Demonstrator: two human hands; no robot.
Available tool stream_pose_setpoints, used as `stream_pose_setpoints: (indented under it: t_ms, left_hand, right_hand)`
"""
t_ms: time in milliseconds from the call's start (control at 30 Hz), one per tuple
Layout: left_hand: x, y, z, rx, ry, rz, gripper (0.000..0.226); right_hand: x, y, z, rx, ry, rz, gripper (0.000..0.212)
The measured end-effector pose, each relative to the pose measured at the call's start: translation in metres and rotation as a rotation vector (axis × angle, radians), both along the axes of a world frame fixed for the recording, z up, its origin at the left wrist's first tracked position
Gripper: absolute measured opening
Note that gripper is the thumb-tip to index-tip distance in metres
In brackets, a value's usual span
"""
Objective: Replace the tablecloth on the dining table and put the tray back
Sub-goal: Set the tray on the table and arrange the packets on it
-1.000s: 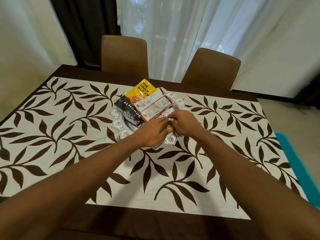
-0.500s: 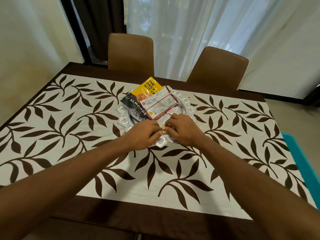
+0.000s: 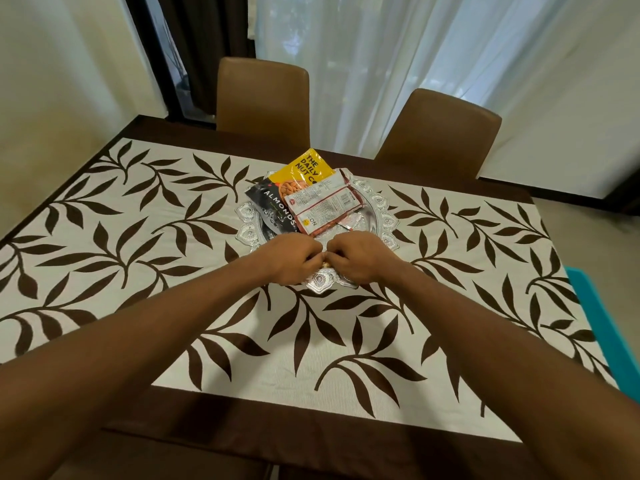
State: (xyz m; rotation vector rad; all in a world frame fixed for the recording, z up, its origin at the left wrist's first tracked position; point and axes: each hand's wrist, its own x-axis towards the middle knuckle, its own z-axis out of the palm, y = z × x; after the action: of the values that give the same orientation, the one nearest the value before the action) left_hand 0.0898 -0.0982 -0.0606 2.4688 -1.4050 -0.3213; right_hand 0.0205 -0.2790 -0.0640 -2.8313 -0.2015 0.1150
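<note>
tray point(image 3: 385, 221) sat mid-surface on the leaf-print tablecloth point(image 3: 166, 271), packets point(image 3: 311, 199) piled in it. left hand point(image 3: 294, 259) and right hand point(image 3: 356, 258) curled over its near rim, apparently gripping. recommended: shift it level and slowly, without rucking the cloth.

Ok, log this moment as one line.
tray on tablecloth | snack packets in tray | left hand, right hand curled at near rim | hold unclear
</note>
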Motion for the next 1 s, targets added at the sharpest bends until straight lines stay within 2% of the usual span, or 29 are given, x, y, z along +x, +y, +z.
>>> stream_pose_setpoints:
  t_ms: [233,367,533,633,767,900,1000]
  left_hand:
    - [0.006,-0.003,0.000,-0.015,0.016,0.073,0.044]
    - [0.009,-0.005,0.000,-0.126,0.086,0.146,0.050]
    - [0.012,-0.006,0.004,-0.296,0.232,0.290,0.058]
    - [0.014,-0.003,0.013,-0.430,0.405,0.424,0.057]
    - [0.015,-0.002,0.026,-0.456,0.670,0.602,0.054]
    - [0.008,-0.005,0.042,-0.517,1.084,0.781,0.046]
    - [0.003,-0.007,0.043,-0.632,1.399,0.884,0.044]
  right_hand:
    - [0.008,-0.002,0.000,0.030,0.020,-0.064,0.046]
    - [0.012,0.000,0.003,0.037,-0.001,-0.040,0.046]
    - [0.021,-0.003,0.005,0.159,0.001,-0.090,0.048]
    - [0.024,-0.003,0.007,0.219,-0.020,-0.194,0.048]
    - [0.027,-0.002,0.008,0.300,-0.101,-0.353,0.051]
    - [0.036,0.006,0.021,0.439,-0.213,-0.519,0.055]
    - [0.043,0.023,0.036,0.516,-0.307,-0.541,0.058]
